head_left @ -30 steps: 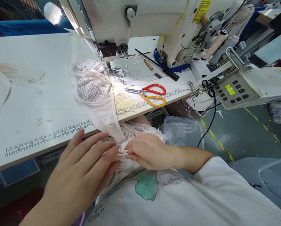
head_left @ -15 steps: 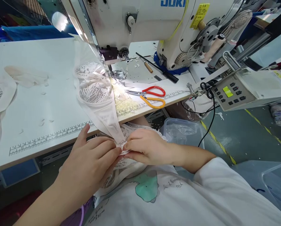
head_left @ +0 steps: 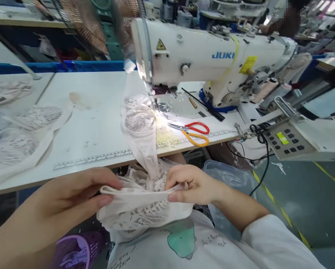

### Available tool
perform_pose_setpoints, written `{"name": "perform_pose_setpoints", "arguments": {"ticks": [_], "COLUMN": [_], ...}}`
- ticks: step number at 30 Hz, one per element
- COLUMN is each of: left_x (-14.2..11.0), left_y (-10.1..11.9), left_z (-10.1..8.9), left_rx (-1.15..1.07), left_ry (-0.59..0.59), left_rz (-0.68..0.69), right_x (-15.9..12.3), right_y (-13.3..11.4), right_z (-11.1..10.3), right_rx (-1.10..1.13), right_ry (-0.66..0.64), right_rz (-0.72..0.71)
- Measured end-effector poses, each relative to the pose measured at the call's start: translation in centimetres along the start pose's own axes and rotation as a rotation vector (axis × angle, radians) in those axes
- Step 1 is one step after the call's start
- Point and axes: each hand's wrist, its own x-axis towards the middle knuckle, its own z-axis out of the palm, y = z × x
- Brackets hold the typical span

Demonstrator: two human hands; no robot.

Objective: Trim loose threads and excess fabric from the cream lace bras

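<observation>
A white lace bra (head_left: 145, 200) is stretched between my hands above my lap, its folded edge running nearly level. My left hand (head_left: 74, 196) pinches the left end of that edge between thumb and fingers. On the other end, my right hand (head_left: 191, 185) has its thumb and bent fingers closed. Beyond them, a white lace cup (head_left: 139, 120) lies on the table beside the needle area of the sewing machine (head_left: 167, 56). Its tapering fabric hangs over the table edge towards my hands; I cannot tell where it joins the held part.
Scissors with red and orange handles (head_left: 197, 135) lie right of the cup. Behind them are a black-handled tool (head_left: 215, 114) and a wooden-handled one (head_left: 193, 102). More lace pieces (head_left: 21, 145) lie at left. A control box (head_left: 293, 140) juts out right; a purple basket (head_left: 86, 248) stands below.
My hands have moved apart, the left one leftwards, spreading the bra's edge between them. The view has tilted up and swung left, showing more table and the fan.
</observation>
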Motion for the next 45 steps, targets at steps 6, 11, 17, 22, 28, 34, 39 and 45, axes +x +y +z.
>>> {"name": "perform_pose_setpoints", "arguments": {"ticks": [6, 11, 17, 22, 28, 34, 39, 45], "left_x": [1.3, 0.7, -0.8, -0.9, -0.8, -0.1, 0.2, 0.2], "left_y": [-0.6, -0.1, 0.5, 1.3, 0.3, 0.3, 0.8, 0.4], "left_z": [-2.1, -1.3, 2.2, 3.9, 5.9, 7.1, 6.7, 6.7], "left_rx": [-0.364, -0.403, -0.594, -0.458, -0.202, 0.053, 0.061, -0.208], "left_ry": [-0.427, -0.336, -0.051, 0.17, 0.232, 0.278, 0.217, 0.183], "left_rz": [-0.176, -0.216, -0.313, -0.201, 0.072, 0.221, 0.189, 0.063], "right_x": [-0.4, -0.6, -1.3, -2.2, -1.6, 1.7, 3.9, 4.4], "right_y": [0.2, -0.3, 1.2, 2.9, 1.7, -1.6, -1.7, -1.0], "right_z": [1.0, 1.3, 2.5, 3.4, 1.4, 0.1, 0.5, 0.9], "right_rx": [0.065, -0.073, -0.006, 0.039, -0.105, -0.195, -0.208, -0.108], "right_ry": [-0.042, -0.049, 0.016, 0.014, -0.105, 0.108, 0.126, 0.111], "right_rz": [0.064, 0.044, 0.064, 0.045, 0.091, 0.065, 0.059, 0.02]}}
